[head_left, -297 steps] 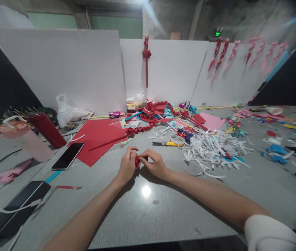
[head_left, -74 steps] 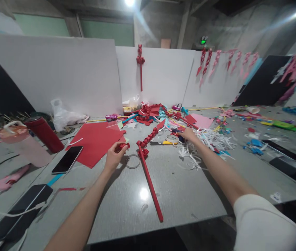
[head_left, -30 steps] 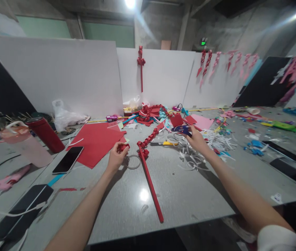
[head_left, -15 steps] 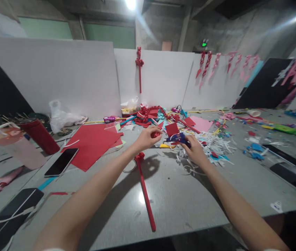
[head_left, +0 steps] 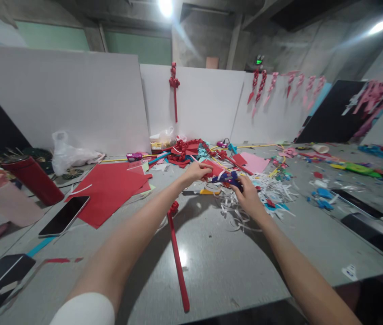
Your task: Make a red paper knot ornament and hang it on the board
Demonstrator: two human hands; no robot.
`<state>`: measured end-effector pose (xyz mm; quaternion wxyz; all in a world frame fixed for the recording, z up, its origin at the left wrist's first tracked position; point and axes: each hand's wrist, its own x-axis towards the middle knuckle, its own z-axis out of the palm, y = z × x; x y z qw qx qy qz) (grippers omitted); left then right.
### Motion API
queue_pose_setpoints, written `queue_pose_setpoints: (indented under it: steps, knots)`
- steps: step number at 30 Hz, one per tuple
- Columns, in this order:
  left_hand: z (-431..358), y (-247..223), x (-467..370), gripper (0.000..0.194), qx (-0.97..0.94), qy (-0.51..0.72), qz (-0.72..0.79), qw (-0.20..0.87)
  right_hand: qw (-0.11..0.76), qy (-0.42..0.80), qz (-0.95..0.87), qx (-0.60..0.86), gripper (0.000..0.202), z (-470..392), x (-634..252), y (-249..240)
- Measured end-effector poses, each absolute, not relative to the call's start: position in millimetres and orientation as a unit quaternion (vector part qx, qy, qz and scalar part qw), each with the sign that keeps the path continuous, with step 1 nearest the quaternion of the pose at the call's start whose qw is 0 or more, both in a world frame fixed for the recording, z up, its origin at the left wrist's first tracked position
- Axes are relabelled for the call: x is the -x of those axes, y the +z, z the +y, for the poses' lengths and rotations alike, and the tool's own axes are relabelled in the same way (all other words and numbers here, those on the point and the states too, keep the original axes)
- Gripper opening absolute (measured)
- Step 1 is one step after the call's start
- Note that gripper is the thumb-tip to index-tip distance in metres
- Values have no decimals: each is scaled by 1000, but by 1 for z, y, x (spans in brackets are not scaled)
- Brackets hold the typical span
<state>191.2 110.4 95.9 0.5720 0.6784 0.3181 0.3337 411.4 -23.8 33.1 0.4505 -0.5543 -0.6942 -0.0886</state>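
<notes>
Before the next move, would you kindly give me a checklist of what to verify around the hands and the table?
1. Blue tool held in the right hand: ok.
2. Left hand has a firm grip on a piece: cannot tell; red shows at its fingertips, but also behind them.
3. Left fingers clear of the tool's tip: cannot tell; they are close together in this view.
4. Yellow cutter put well away: not ok; it lies on the table near both hands.
5. Phone away from both hands: ok.
</notes>
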Motion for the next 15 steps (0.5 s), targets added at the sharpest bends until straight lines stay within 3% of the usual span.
queue_pose_setpoints:
  steps: [9, 15]
  knots:
    - [133, 65, -209, 11, -615, 333, 377, 607, 527, -81, -550, 642, 31, -25, -422, 32]
    - [131, 60, -209, 22, -612, 368, 433, 550, 501, -96, -534, 674, 32, -29, -420, 33]
